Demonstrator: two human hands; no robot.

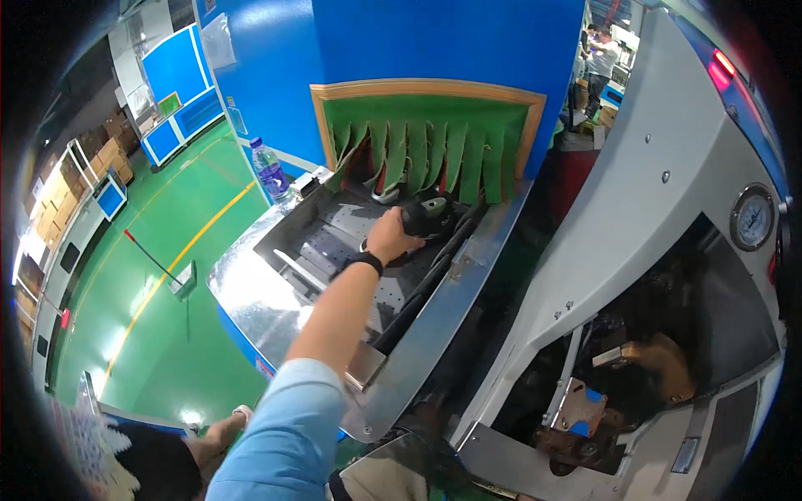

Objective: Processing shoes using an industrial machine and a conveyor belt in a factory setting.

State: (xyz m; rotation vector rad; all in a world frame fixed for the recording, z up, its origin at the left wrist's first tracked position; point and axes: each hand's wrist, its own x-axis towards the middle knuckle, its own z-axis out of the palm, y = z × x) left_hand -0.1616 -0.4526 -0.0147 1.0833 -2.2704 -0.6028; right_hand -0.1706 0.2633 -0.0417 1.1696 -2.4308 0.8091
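My left hand [391, 238], with a black band round the wrist, grips a dark shoe [436, 219] by its near end. The shoe is over the perforated metal conveyor bed [334, 235], just before a curtain of green strips [426, 150]. Partly under the strips, left of the held shoe, sits another shoe-like piece with a pale edge [386, 195]; its far part is hidden. My right hand is out of view.
A blue housing [434, 37] rises behind the curtain. A bottle [269, 169] stands at the bed's left edge. On the right looms a grey machine [601, 192] with a round gauge [753, 217]. Another person's leg [221, 438] shows lower left; a dustpan [183, 280] stands on the green floor.
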